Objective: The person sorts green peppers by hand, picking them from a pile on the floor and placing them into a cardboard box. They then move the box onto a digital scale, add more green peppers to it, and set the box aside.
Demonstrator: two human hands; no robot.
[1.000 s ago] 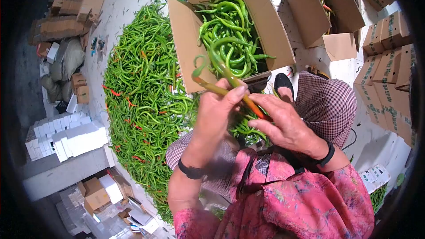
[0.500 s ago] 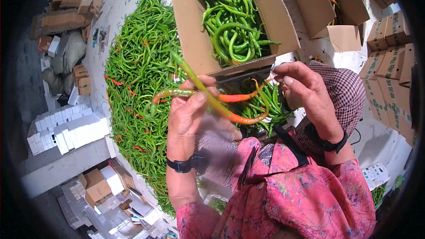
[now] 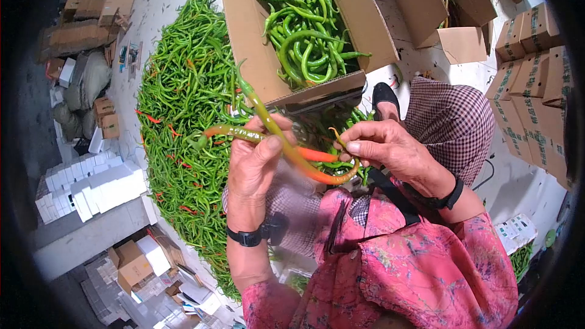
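Two long chili peppers cross in my left hand (image 3: 253, 164), which is closed round them with the thumb on top. One chili pepper (image 3: 329, 178) runs from a green stem end to an orange, hooked lower end. The other chili pepper (image 3: 318, 155) is olive green near its stem and red-orange toward the tip. My right hand (image 3: 393, 149) pinches at the thin tip end of the peppers, thumb against fingers; which tip it grips is partly hidden. Just beyond both hands stands an open cardboard box (image 3: 373, 24) holding green chili peppers (image 3: 308, 42).
A large heap of green chili peppers (image 3: 189, 85), with a few red ones, covers the floor on the left. Another open carton (image 3: 414, 6) is at the upper right. Stacked printed cartons (image 3: 530, 97) line the right side. White boxes (image 3: 109, 186) are piled at left.
My right hand has come down and left, closing its fingers on the pepper tip end. My left hand still holds both chili peppers. The view has shifted slightly.
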